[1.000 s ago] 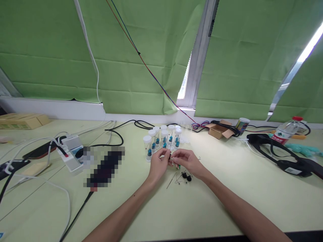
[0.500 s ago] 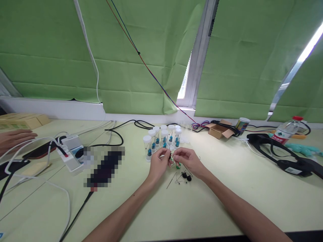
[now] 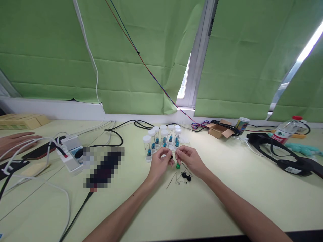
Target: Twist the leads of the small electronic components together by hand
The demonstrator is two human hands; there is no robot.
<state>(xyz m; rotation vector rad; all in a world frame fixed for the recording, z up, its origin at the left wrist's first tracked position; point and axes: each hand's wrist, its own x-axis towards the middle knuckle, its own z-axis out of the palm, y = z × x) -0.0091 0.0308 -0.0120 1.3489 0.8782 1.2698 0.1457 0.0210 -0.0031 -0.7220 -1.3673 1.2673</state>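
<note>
In the middle of the table my left hand (image 3: 160, 161) is closed, thumb against fingers, on a small black piece (image 3: 172, 157) that is mostly hidden. Close beside it, my right hand (image 3: 190, 159) pinches thumb and forefinger together. What those fingertips hold is too small to make out, though a thin line shows between the hands. Just below the fingertips lies a green round piece (image 3: 178, 166). Nearer to me are black round pieces (image 3: 186, 176) and thin metal wires (image 3: 171, 180). Behind my hands stand several clear tubes (image 3: 147, 148) with white caps, blue pieces inside.
A power strip (image 3: 72, 161) with white cables and a blurred-out dark object (image 3: 106, 168) lie to the left. Another person's hand (image 3: 15, 144) rests at far left. At right are an open cardboard box (image 3: 218, 131), a black headset (image 3: 285, 158) and a water bottle (image 3: 284, 132).
My right fingertips have shifted slightly up and right, away from the left ones. The green piece beneath them shows more fully. My left hand has barely moved.
</note>
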